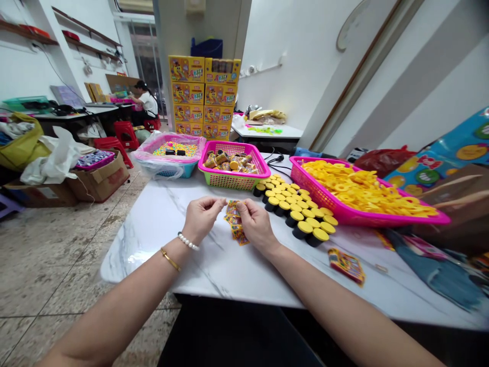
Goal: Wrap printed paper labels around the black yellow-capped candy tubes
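Observation:
Both my hands meet over the white marble table [214, 265]. My left hand [200, 218] and my right hand [255, 223] are closed in pinches on a strip of small colourful stickers [236, 224] that hangs between them down to the tabletop. To the right of my right hand stand several black tubs with yellow lids [296, 209] in rows. A second sheet of colourful stickers [347, 265] lies flat on the table further right.
A long pink basket [346, 214] holds yellow rings. Behind are a pink-and-green basket [233, 179] of small packed items and a bag-lined basket [168, 153] of beads. Yellow cartons [204, 97] are stacked behind. A person [145, 102] sits far left. Boxes [99, 178] stand on the floor.

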Demonstrator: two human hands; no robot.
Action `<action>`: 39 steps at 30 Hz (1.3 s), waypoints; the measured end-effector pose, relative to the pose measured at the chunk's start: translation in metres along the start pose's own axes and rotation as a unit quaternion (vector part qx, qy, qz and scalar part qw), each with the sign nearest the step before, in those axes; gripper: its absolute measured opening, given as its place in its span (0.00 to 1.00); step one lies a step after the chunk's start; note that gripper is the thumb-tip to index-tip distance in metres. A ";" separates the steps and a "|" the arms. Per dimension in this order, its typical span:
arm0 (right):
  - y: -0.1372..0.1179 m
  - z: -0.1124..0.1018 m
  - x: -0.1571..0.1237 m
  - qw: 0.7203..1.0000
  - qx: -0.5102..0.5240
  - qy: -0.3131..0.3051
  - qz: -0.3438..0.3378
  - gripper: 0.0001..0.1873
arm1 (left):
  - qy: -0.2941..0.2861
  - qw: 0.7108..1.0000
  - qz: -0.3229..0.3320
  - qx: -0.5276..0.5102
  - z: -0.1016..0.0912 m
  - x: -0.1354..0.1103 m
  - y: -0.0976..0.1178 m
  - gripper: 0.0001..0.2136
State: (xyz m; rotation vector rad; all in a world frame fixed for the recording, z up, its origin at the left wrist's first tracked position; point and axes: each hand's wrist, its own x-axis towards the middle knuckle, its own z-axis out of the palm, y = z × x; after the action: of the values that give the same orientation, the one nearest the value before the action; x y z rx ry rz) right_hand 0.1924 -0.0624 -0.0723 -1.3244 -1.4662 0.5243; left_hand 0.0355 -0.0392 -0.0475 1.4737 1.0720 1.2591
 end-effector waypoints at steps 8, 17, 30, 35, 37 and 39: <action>0.003 0.005 0.000 0.995 -0.042 -0.011 -0.093 0.15 | -0.068 0.993 -0.079 -0.055 0.000 -0.001 0.007 0.18; -0.007 -0.075 -0.010 0.902 -0.395 0.045 -0.170 0.12 | -0.189 0.940 -0.256 -0.121 -0.005 0.003 0.007 0.14; 0.013 -0.120 -0.043 0.838 -0.529 -0.002 -0.134 0.06 | -0.209 0.891 -0.323 -0.240 -0.007 0.011 -0.004 0.03; -0.009 -0.093 -0.025 0.990 -0.134 0.021 -0.039 0.17 | -0.181 0.876 -0.356 -0.271 -0.005 0.013 -0.002 0.07; -0.015 -0.075 -0.018 0.998 0.048 -0.032 0.030 0.20 | -0.176 0.868 -0.360 -0.294 -0.004 0.013 -0.001 0.09; -0.015 -0.057 -0.013 0.980 0.171 -0.061 0.083 0.20 | -0.176 0.860 -0.357 -0.319 -0.005 0.014 -0.001 0.09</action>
State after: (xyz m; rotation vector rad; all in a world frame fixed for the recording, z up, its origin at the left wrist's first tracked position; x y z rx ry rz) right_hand 0.2336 -0.0956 -0.0442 -1.1602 -1.2980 0.9375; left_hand 0.0325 -0.0246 -0.0451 0.6444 0.7293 0.6593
